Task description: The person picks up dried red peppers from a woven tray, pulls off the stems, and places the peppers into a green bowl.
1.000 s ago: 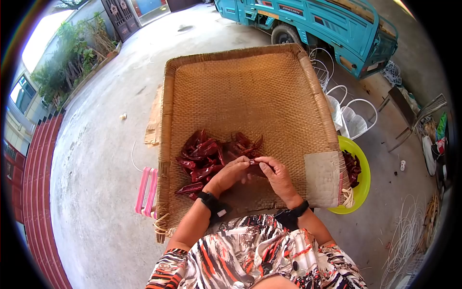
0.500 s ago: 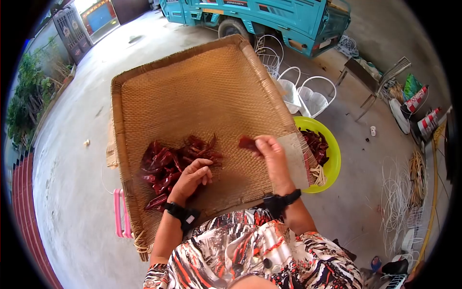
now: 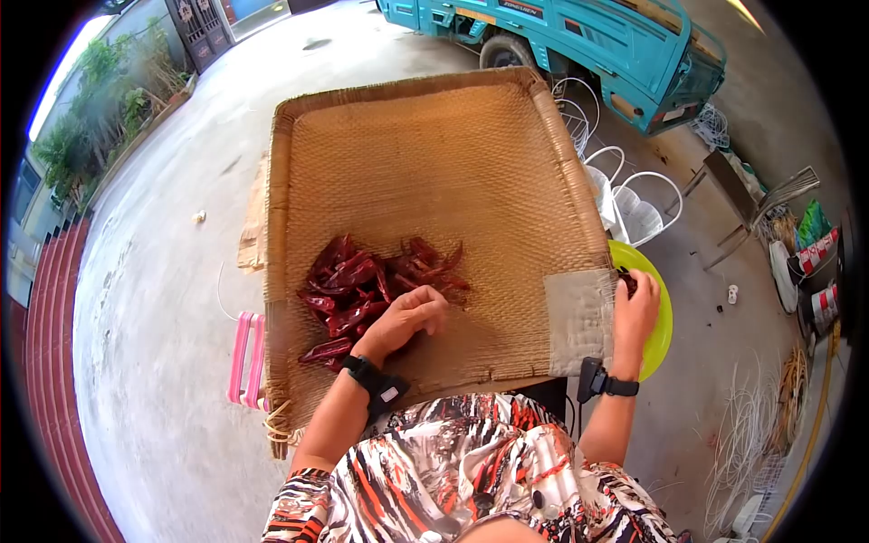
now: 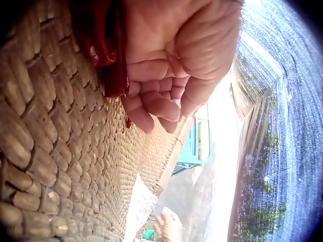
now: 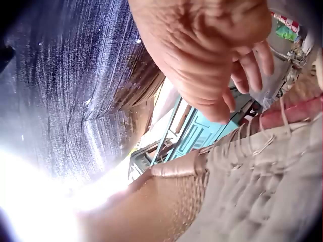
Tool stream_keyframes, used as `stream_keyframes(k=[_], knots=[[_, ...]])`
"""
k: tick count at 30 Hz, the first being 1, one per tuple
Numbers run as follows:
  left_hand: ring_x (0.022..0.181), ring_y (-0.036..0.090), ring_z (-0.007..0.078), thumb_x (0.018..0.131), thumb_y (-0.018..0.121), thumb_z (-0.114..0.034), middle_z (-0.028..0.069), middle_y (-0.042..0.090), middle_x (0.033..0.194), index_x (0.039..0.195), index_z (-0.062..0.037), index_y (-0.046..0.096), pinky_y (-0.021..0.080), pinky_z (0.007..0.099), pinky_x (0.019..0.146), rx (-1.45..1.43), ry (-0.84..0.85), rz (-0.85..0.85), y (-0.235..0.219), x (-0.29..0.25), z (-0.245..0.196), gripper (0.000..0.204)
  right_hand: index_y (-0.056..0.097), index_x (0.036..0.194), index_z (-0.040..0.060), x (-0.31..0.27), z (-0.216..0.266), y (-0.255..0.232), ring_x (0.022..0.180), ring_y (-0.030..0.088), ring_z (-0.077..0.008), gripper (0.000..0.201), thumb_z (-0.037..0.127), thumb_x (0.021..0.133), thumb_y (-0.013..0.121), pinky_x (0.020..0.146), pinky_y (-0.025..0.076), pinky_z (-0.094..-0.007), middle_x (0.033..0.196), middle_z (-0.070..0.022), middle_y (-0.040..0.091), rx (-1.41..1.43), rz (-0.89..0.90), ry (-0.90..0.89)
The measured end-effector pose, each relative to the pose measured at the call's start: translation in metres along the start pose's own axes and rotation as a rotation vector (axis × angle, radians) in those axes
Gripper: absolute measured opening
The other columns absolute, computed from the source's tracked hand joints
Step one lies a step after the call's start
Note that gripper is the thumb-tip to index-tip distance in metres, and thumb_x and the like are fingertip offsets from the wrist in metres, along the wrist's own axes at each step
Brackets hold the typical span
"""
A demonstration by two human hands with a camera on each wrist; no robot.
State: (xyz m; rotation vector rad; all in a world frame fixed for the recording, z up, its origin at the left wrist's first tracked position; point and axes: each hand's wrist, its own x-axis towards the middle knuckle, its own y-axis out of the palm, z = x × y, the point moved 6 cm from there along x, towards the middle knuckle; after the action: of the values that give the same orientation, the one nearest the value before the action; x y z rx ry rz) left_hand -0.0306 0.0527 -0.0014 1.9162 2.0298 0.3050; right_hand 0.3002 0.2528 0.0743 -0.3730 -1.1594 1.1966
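Dried red chili peppers (image 3: pixel 348 282) lie in a heap in the lower left of a wide woven tray (image 3: pixel 416 145). My left hand (image 3: pixel 405 321) rests at the near right edge of this heap, its fingers loosely bent. In the left wrist view, chilies (image 4: pixel 103 45) lie right beside that hand's fingers, and nothing shows between fingers and thumb. My right hand (image 3: pixel 635 312) is past the tray's right rim, over a yellow-green basin (image 3: pixel 659 335) with dark chilies in it. Seen from the right wrist, its fingers (image 5: pixel 250 70) are loosely spread with nothing in them.
A pale cloth patch (image 3: pixel 579 321) covers the tray's near right corner. White baskets (image 3: pixel 638 217) stand beyond the tray's right side, with a metal chair (image 3: pixel 756 204) farther right. A pink-framed stool (image 3: pixel 246 357) is at the left, and a turquoise cargo tricycle (image 3: pixel 579 54) at the back.
The hands were together on a chili; then the right hand carried a chili piece rightward and is now over the basin without it. The left hand moved back beside the heap.
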Motion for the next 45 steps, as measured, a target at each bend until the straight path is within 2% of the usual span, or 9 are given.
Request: stream_keyframes(k=[2,4,8,13,20,26,29,38,45], knots=[[0.069,0.052,0.0079,0.098,0.057,-0.027,0.001,0.061,0.079,0.094,-0.0076,0.057,0.042,0.0212,0.065,0.014,-0.002,0.004,0.0,-0.001,0.002,0.02,0.062,0.109,0.004,0.0,0.05,0.003,0.108,0.056,-0.0327,0.026,0.014,0.085,0.063,0.094,0.044,-0.0418,0.113,-0.0159,0.06,0.19,0.091,-0.136],[0.068,0.052,0.0076,0.098,0.057,-0.028,0.001,0.062,0.08,0.091,-0.0082,0.057,0.042,0.0206,0.065,0.031,0.007,0.013,-0.004,0.0,0.004,0.021,0.062,0.106,0.0055,-0.009,0.097,0.029,0.102,0.06,-0.0317,0.023,0.012,0.085,0.064,0.089,0.048,-0.0403,0.107,-0.0137,0.063,0.423,0.389,-0.151],[0.068,0.055,0.009,0.097,0.058,-0.03,0.0018,0.062,0.08,0.086,-0.009,0.056,0.044,0.0209,0.063,0.065,-0.036,-0.024,-0.008,0.0,0.009,0.024,0.064,0.102,0.0084,-0.043,0.184,0.067,0.102,0.058,-0.0319,0.021,0.013,0.082,0.066,0.087,0.049,-0.0412,0.105,-0.0116,0.063,0.47,0.499,-0.665],[0.067,0.053,0.0077,0.097,0.058,-0.03,0.0014,0.061,0.079,0.087,-0.0092,0.057,0.043,0.0203,0.063,0.027,-0.037,-0.023,0.0,-0.002,0.001,0.023,0.065,0.1,0.0106,-0.067,0.229,0.12,0.102,0.057,-0.0298,0.02,0.011,0.08,0.065,0.085,0.05,-0.0401,0.099,-0.0097,0.062,0.491,0.522,-0.776],[0.067,0.053,0.0073,0.097,0.058,-0.028,0.0005,0.06,0.078,0.088,-0.0095,0.056,0.043,0.0202,0.063,0.006,-0.042,-0.03,0.001,-0.003,0.001,0.021,0.065,0.097,0.0106,-0.069,0.222,0.126,0.097,0.059,-0.0291,0.018,0.008,0.079,0.064,0.084,0.051,-0.0405,0.097,-0.0066,0.062,0.53,0.579,-0.737],[0.069,0.056,0.0085,0.097,0.058,-0.027,0.0001,0.06,0.08,0.087,-0.0097,0.055,0.044,0.0209,0.063,0.019,-0.021,-0.016,-0.004,-0.001,0.005,0.02,0.065,0.108,0.0125,-0.057,0.208,0.125,0.102,0.058,-0.0301,0.03,0.006,0.079,0.064,0.086,0.05,-0.0402,0.112,-0.0087,0.06,0.471,0.437,-0.541],[0.07,0.056,0.0087,0.098,0.058,-0.027,0.0001,0.06,0.081,0.087,-0.0098,0.055,0.044,0.0209,0.063,0.025,-0.016,-0.01,-0.002,-0.001,0.003,0.021,0.064,0.113,0.013,-0.058,0.214,0.131,0.107,0.056,-0.0311,0.036,0.007,0.078,0.067,0.088,0.049,-0.0413,0.119,-0.0094,0.057,0.274,0.445,-0.681],[0.068,0.055,0.0085,0.098,0.057,-0.028,0.0,0.059,0.081,0.087,-0.0096,0.054,0.045,0.0216,0.065,0.041,-0.011,-0.003,-0.002,0.0,0.003,0.021,0.063,0.104,0.0118,-0.06,0.215,0.131,0.112,0.053,-0.0313,0.032,0.008,0.074,0.071,0.093,0.047,-0.041,0.12,-0.0092,0.054,0.358,0.607,-0.73],[0.067,0.053,0.0083,0.098,0.057,-0.028,0.0,0.058,0.081,0.088,-0.0098,0.054,0.047,0.0226,0.067,0.03,-0.017,-0.009,-0.003,0.0,0.005,0.021,0.063,0.097,0.0103,-0.063,0.225,0.121,0.106,0.054,-0.0279,0.024,0.009,0.074,0.07,0.091,0.047,-0.0406,0.11,-0.0064,0.058,0.445,0.505,-0.843]])
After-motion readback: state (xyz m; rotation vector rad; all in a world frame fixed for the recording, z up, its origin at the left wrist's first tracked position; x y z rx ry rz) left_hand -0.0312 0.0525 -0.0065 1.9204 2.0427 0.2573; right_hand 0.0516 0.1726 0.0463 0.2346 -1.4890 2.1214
